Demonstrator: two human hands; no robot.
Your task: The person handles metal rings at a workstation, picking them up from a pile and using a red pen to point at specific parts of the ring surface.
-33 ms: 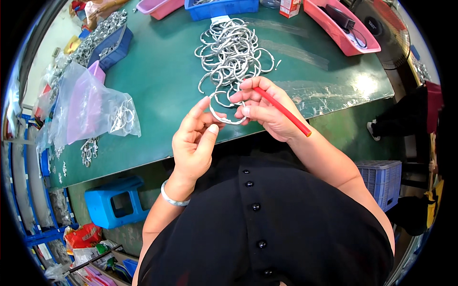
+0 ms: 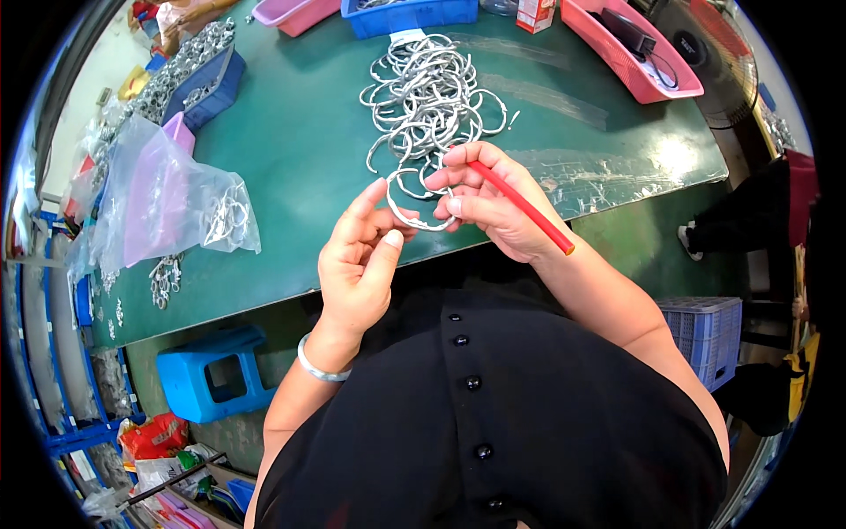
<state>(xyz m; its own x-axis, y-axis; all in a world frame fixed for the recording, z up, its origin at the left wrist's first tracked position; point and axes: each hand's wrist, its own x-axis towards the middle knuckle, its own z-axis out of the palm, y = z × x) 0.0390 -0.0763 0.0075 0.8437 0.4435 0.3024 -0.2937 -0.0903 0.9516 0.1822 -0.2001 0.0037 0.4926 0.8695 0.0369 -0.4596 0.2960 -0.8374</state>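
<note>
A silver-grey, open metal ring (image 2: 393, 210) with small raised bumps hangs just above the front edge of the green table. My right hand (image 2: 498, 207) pinches one side of it between thumb and fingers. The same hand also keeps a red pencil-like stick (image 2: 529, 207) across its fingers, slanting back over the wrist. Beside the ring's other side is my left hand (image 2: 361, 256), fingers half curled and thumb apart; the fingertips are at the ring, but whether they press on it is unclear. Just beyond lies a heap of similar rings (image 2: 427, 93).
At the table's (image 2: 300, 132) far edge stand a blue bin (image 2: 410, 19) and a pink basket (image 2: 608, 53). To the left lie a clear plastic bag (image 2: 167, 203) with rings and a blue crate (image 2: 216, 88). A blue stool (image 2: 181, 379) stands below the table.
</note>
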